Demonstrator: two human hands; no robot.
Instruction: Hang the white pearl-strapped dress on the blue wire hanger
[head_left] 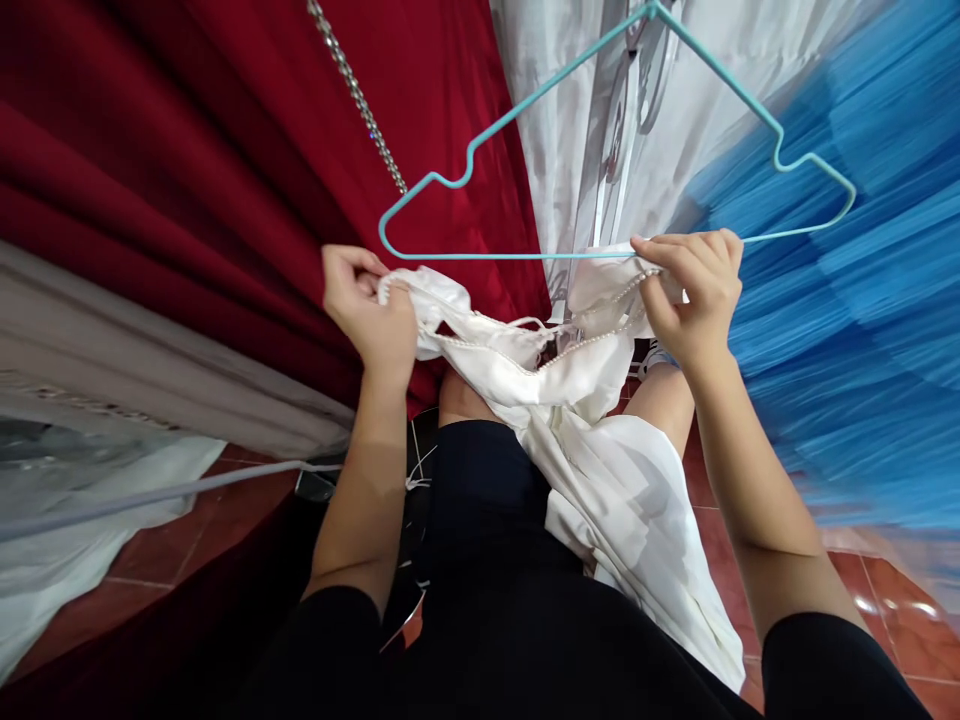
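Note:
A white satin dress (555, 385) with pearl-like beading along its neckline is stretched between my hands, its skirt draped over my lap. My left hand (371, 305) is closed on one upper end of it. At the other end, my right hand (694, 285) pinches the white fabric. The light-blue hanger (480, 256) hangs just above, and its lower bar runs to my right fingers; whether they also grip the bar I cannot tell. Beside my left hand the bar's rounded end stays apart from the fingers.
Dark red fabric (262, 130) hangs at the left with a jewelled strip (360, 100). White fabric (547, 130) hangs behind the hanger, and blue tulle (862, 300) fills the right. A pale rod (165, 497) crosses at lower left above red floor tiles (157, 555).

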